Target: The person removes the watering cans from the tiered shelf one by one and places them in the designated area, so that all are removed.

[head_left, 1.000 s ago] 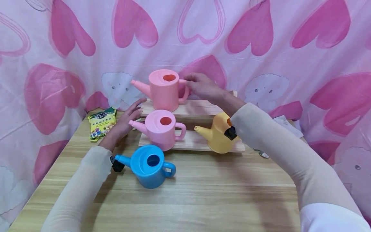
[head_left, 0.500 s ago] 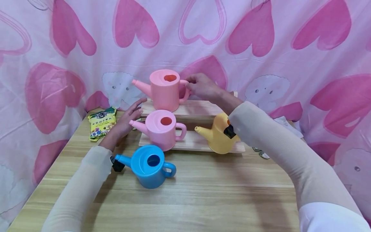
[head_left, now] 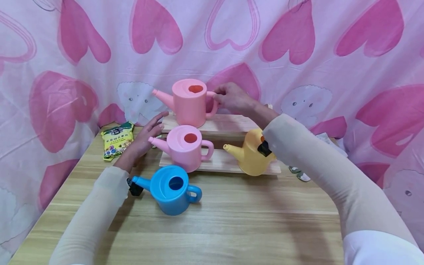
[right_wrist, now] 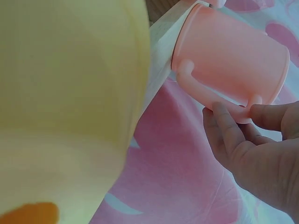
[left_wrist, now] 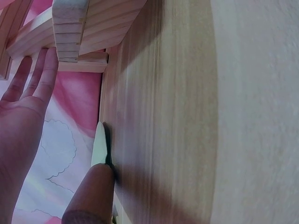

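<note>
A salmon-pink watering can (head_left: 189, 106) stands upright on the upper board of a two-step wooden shelf (head_left: 225, 123), its spout to the left. My right hand (head_left: 233, 97) pinches its handle between thumb and fingers, as the right wrist view shows on the can's handle (right_wrist: 201, 93). At the shelf's left end is my left hand (head_left: 145, 138). Its fingers (left_wrist: 46, 77) stretch out straight against the wood in the left wrist view. A lighter pink watering can (head_left: 184, 151) and a yellow watering can (head_left: 253, 158) stand on the lower board.
On the table (head_left: 225, 228), in front of the shelf, stands a blue watering can (head_left: 170, 195), close to my left wrist. A yellow and green packet (head_left: 116, 142) lies at the back left. A pink heart-printed curtain (head_left: 232, 22) hangs behind. My right forearm passes over the yellow can.
</note>
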`<state>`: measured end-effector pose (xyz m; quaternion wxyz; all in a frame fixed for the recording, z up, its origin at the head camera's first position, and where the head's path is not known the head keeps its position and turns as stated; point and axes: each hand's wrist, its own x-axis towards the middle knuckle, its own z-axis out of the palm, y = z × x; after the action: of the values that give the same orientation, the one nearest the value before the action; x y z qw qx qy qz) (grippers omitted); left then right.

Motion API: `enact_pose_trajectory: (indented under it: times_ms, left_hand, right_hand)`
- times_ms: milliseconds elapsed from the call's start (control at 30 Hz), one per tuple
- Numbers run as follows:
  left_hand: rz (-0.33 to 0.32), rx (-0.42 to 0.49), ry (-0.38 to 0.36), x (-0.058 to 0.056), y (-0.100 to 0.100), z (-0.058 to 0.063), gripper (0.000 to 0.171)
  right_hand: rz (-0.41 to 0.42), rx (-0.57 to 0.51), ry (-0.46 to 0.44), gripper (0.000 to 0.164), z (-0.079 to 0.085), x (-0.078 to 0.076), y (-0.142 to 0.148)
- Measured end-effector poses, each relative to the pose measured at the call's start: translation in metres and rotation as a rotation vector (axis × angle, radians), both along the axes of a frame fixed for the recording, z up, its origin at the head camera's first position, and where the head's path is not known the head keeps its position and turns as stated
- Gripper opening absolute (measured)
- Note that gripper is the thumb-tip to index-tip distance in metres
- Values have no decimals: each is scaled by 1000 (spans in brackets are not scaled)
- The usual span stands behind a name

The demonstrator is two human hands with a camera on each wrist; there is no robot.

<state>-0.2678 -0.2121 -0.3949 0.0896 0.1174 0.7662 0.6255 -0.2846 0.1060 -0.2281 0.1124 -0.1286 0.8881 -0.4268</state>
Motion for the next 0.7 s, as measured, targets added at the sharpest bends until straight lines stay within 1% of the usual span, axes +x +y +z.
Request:
enact_pose_trajectory:
  times_ms: [200,300,400,533,633,700]
  left_hand:
    - [-14,4,-13,0,-1,0,65]
    - [-17,13,-9,-1,-1,0,62]
    - [-12,11,-8,-1,-1,0,64]
    - [-11,10,-7,0,-1,0,66]
    - [-2,0,-7,0,0,-1,67]
    - [11,-13,-7,1,0,0,68]
  right_hand:
    - [21,24,24,27,2,1,3]
    - [27,52,57,27,4,2,6]
    - [35,76,84,26,9,3,10]
    - [47,78,92,27,23,10,18]
    - [54,57,101,27,38,18,24]
    - [59,52,108,29,47,25,27]
